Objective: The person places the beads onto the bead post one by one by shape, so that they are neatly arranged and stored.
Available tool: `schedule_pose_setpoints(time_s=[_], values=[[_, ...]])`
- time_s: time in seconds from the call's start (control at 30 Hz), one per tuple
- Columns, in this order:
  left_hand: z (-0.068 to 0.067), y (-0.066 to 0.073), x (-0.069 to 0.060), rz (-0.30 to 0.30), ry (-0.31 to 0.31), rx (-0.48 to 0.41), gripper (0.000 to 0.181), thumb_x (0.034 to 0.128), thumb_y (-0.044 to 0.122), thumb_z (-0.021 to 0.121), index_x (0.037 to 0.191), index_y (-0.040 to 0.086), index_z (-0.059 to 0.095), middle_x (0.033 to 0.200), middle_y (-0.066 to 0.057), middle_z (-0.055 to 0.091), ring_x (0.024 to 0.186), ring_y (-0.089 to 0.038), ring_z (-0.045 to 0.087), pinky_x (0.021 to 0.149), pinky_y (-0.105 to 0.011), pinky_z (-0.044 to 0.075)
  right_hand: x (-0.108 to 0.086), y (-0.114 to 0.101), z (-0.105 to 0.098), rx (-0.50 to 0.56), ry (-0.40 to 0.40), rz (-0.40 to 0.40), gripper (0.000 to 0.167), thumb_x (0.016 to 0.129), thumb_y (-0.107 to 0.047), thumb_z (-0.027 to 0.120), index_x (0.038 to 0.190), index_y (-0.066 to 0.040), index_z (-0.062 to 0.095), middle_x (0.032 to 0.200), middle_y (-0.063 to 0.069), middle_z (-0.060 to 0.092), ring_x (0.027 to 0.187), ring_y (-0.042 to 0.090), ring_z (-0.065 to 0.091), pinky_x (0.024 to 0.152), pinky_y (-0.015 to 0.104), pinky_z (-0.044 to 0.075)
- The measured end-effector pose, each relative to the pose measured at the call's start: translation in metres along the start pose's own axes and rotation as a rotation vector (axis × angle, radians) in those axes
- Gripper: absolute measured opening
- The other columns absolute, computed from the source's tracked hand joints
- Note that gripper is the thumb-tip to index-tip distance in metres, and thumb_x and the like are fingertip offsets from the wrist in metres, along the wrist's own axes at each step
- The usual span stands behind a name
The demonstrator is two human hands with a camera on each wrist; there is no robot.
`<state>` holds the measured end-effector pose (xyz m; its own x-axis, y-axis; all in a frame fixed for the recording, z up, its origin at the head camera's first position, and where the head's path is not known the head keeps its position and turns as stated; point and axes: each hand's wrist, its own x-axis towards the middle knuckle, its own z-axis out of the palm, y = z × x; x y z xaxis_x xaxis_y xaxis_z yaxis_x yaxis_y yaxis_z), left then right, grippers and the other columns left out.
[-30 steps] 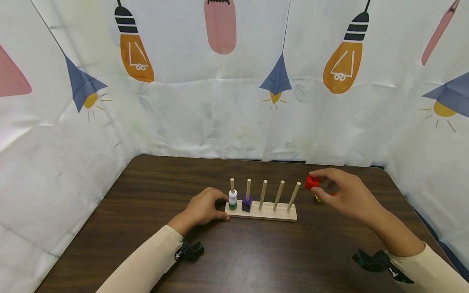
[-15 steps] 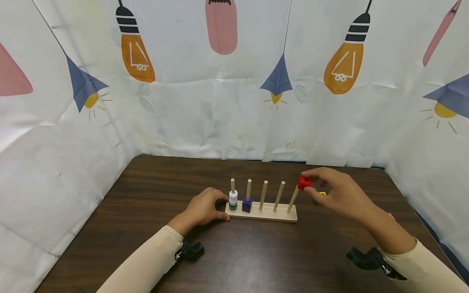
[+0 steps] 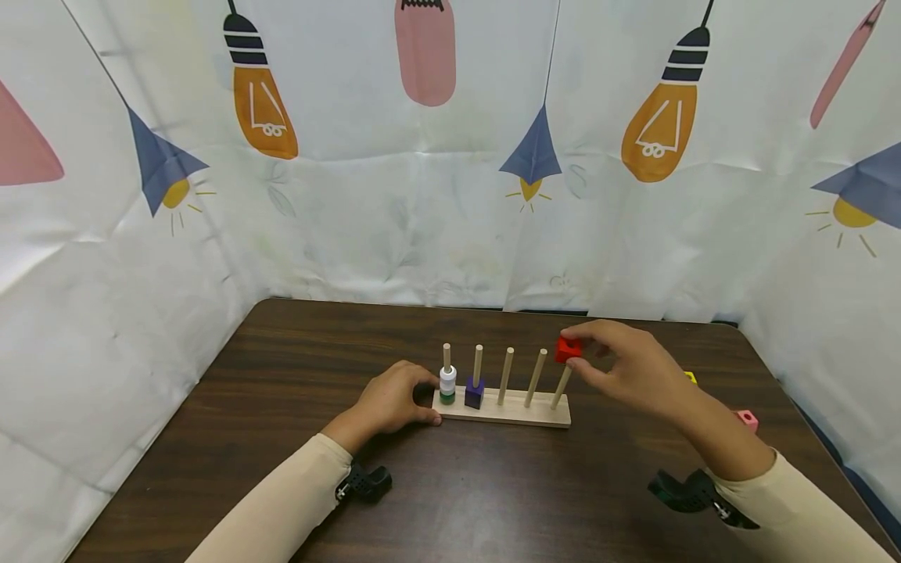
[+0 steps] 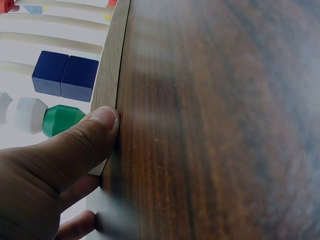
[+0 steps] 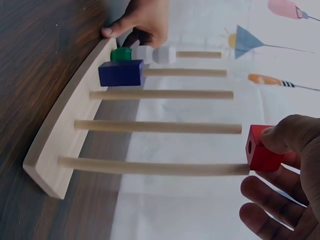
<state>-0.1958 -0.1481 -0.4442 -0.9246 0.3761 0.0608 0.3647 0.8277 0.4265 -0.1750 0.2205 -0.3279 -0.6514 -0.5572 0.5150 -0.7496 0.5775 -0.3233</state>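
Note:
A wooden base with five upright pegs (image 3: 507,416) stands on the table. My left hand (image 3: 390,400) grips its left end, thumb (image 4: 102,120) on the front edge. The leftmost peg carries a green bead (image 4: 62,119) with white beads (image 3: 447,378) above; two purple cubes (image 4: 79,77) sit on the second. The other three pegs are bare. My right hand (image 3: 637,369) pinches a red cube (image 3: 567,349) beside the top of the rightmost peg (image 5: 160,167); its hole (image 5: 250,146) faces the pegs in the right wrist view.
On the brown table (image 3: 507,500), a pink cube (image 3: 748,420) lies at the right, and a yellow piece (image 3: 691,377) shows partly behind my right forearm. A white printed curtain (image 3: 422,219) hangs along the table's back.
My right hand has moved left with the red cube, from right of the rack to the top of the rightmost peg. The pink cube has come into view. My left hand has stayed in place.

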Motion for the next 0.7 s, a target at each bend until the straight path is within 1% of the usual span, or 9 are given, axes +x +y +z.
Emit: schedule_pose_setpoints(time_s=[0.2, 0.33, 0.53, 0.7], values=[[0.000, 0.000, 0.000, -0.003, 0.001, -0.003, 0.052, 0.0703, 0.042, 0.095, 0.115, 0.022, 0.077, 0.119, 0.002, 0.069, 0.121, -0.023, 0.058, 0.096, -0.047, 0.051, 0.005, -0.003, 0.005, 0.022, -0.034, 0.026, 0.042, 0.083, -0.004, 0.085, 0.123, -0.008, 0.070, 0.109, -0.002, 0.072, 0.083, 0.007, 0.067, 0.073, 0.036, 0.058], [0.000, -0.001, 0.000, -0.001, -0.001, -0.002, 0.053, 0.0700, 0.042, 0.095, 0.115, 0.021, 0.077, 0.118, 0.002, 0.069, 0.120, -0.023, 0.058, 0.094, -0.048, 0.051, 0.009, -0.005, 0.008, 0.041, -0.048, 0.041, 0.042, 0.084, -0.007, 0.085, 0.123, -0.007, 0.070, 0.110, -0.001, 0.072, 0.085, 0.008, 0.068, 0.073, 0.037, 0.059], [0.000, 0.000, 0.000, -0.002, -0.001, -0.001, 0.052, 0.0696, 0.042, 0.095, 0.115, 0.022, 0.077, 0.118, 0.003, 0.070, 0.120, -0.023, 0.058, 0.096, -0.047, 0.051, 0.015, -0.009, 0.012, 0.071, -0.073, 0.053, 0.041, 0.086, -0.007, 0.083, 0.125, -0.007, 0.069, 0.111, 0.000, 0.071, 0.083, 0.008, 0.067, 0.071, 0.031, 0.058], [0.000, 0.000, 0.001, -0.003, 0.001, 0.002, 0.052, 0.0699, 0.042, 0.095, 0.115, 0.022, 0.077, 0.118, 0.003, 0.070, 0.121, -0.022, 0.058, 0.096, -0.047, 0.051, 0.020, -0.011, 0.016, 0.085, -0.094, 0.064, 0.041, 0.088, -0.008, 0.082, 0.126, -0.009, 0.069, 0.111, -0.002, 0.070, 0.079, 0.006, 0.062, 0.064, 0.027, 0.052]])
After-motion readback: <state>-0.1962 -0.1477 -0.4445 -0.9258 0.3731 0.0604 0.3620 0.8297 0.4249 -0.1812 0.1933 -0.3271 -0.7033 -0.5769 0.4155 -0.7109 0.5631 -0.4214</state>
